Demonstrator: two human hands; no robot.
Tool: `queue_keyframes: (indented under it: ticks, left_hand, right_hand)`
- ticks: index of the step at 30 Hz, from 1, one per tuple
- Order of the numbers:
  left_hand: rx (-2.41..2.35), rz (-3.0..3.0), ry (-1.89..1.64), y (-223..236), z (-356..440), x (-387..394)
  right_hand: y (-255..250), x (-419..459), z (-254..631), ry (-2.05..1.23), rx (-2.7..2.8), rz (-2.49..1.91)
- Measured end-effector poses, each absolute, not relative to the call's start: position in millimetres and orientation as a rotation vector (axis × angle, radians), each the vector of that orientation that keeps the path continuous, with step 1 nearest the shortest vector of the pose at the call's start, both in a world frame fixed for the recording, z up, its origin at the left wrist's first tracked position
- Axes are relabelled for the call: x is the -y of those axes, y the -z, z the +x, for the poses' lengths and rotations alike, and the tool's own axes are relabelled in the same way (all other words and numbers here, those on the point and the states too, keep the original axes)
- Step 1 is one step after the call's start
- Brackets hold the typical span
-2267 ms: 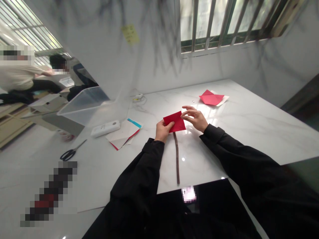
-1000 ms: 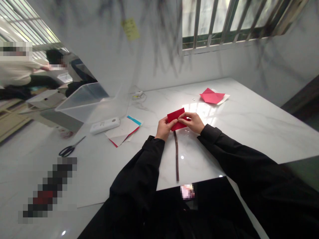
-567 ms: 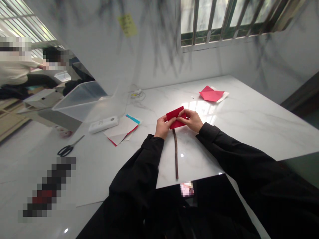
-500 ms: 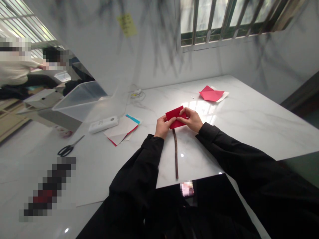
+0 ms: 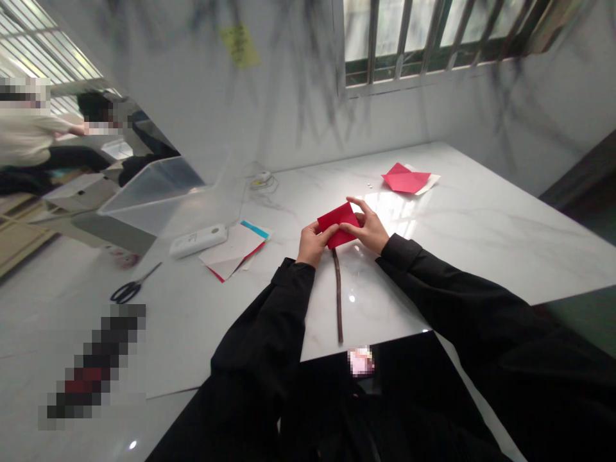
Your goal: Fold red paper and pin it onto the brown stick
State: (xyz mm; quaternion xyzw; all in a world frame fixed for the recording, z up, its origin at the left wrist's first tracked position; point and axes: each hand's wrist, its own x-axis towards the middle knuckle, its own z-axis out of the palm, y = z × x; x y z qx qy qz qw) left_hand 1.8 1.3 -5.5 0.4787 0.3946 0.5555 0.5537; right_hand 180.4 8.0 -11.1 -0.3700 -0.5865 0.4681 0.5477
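No legible text, only blurred writing on yellow note (image 5: 240, 47)

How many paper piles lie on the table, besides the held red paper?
2: a mostly white pile with a blue strip, beside the white device, and a red-topped pile beyond the right hand. Sheets underneath may be hidden.

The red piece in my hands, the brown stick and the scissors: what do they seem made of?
Red piece: probably matte paper or card, judging by its flat, straight-edged shape. Brown stick: likely wood with a dull finish, crooked like a twig. Scissors: apparently dark plastic handles, grey metal blades; finish unclear at this size.
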Motion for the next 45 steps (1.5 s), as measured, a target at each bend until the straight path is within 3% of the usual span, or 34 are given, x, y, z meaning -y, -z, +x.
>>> queue_keyframes:
  ticks: [45]
  left_hand:
    - [-0.952,1.157,-1.353,2.8,4.0,-1.0]
  right_hand:
    - [5.8,-8.2,176.6,-1.225,1.345,-0.83]
